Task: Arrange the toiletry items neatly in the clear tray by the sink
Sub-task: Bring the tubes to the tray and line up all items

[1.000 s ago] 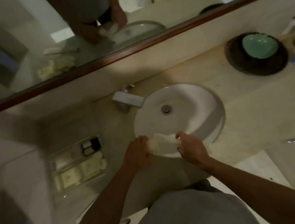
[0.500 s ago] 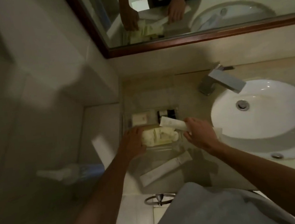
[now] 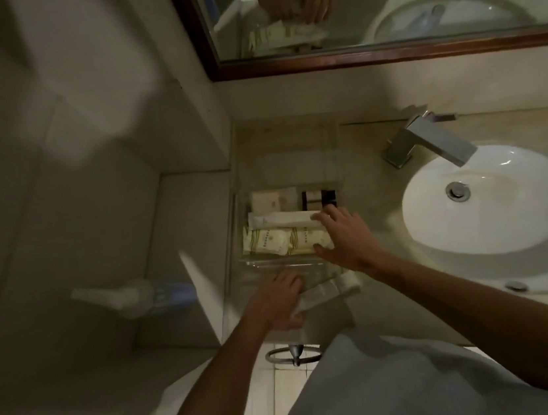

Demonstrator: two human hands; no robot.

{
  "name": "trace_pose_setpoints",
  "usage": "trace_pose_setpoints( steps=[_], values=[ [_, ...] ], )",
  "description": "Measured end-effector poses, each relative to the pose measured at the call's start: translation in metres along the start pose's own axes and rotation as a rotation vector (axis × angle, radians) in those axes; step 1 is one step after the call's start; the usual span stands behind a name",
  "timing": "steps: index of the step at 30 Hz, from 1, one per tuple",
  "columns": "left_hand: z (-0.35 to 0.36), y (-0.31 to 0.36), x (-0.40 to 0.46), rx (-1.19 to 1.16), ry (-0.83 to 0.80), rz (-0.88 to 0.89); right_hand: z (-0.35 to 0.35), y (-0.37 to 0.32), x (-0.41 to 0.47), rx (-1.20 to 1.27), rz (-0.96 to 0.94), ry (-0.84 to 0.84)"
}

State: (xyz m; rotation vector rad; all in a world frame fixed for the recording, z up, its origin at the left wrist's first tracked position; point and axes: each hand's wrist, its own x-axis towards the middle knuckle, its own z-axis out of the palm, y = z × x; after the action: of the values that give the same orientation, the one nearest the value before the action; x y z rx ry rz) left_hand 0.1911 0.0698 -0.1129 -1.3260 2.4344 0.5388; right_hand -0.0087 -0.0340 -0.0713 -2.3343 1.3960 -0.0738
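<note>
Hands over a beige tabletop [image 3: 362, 148] left of a white sink [image 3: 493, 208], seen from above in dim light. Right hand [image 3: 347, 236] spread open, palm down, fingertips resting on the right ends of a long white sachet [image 3: 281, 219] and two cream packets [image 3: 280, 239] lying side by side inside the clear tray [image 3: 244, 231]. Left hand [image 3: 279, 301] nearer the body, just outside the tray's near rim, lying over the left end of a pale tube-like packet [image 3: 331, 291] that rests slanted on the tabletop; blurred, so cannot tell whether closed around it or only pressing down. Tray set hard into the corner, left rim close to the tiled side wall [image 3: 193, 238], far part bare and see-through. Behind the sachet, a small cream box [image 3: 273, 200] and a dark item [image 3: 319, 198] side by side, rows running left to right. Bare strip of tabletop between tray and sink, open on the right; square chrome faucet [image 3: 430, 141] at the back, spout over the basin. Dark-framed mirror [image 3: 379, 4] above, reflecting both hands and the packets. Tabletop front edge close to the body; below it a metal ring [image 3: 292, 355] on the cabinet front. Grey shirt [image 3: 408, 387] filling the bottom.
</note>
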Motion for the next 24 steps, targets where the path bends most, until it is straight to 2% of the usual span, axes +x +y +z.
trace_pose_setpoints(
  steps=[4,6,10,15,20,23,24],
  values=[
    [-0.007,0.008,0.007,-0.069,0.022,-0.053,0.012,0.016,-0.028,0.061,-0.030,-0.008],
    [-0.017,0.007,0.010,-0.129,0.112,-0.055,0.014,0.018,-0.034,0.066,-0.069,-0.020],
    [-0.029,-0.008,0.016,-0.118,0.362,0.088,0.013,0.019,-0.039,0.063,-0.141,-0.040],
    [-0.046,-0.029,0.021,-0.081,0.484,0.093,0.009,0.013,-0.029,0.058,-0.160,0.007],
    [-0.056,-0.047,0.023,-0.112,0.482,0.006,0.006,0.005,-0.007,0.036,-0.178,0.043],
    [-0.049,-0.059,0.024,-0.083,0.388,-0.116,0.011,0.007,-0.004,0.023,-0.078,-0.034],
    [-0.046,-0.062,0.024,-0.082,0.371,-0.142,0.013,0.009,-0.005,0.023,-0.032,-0.014]
  ],
)
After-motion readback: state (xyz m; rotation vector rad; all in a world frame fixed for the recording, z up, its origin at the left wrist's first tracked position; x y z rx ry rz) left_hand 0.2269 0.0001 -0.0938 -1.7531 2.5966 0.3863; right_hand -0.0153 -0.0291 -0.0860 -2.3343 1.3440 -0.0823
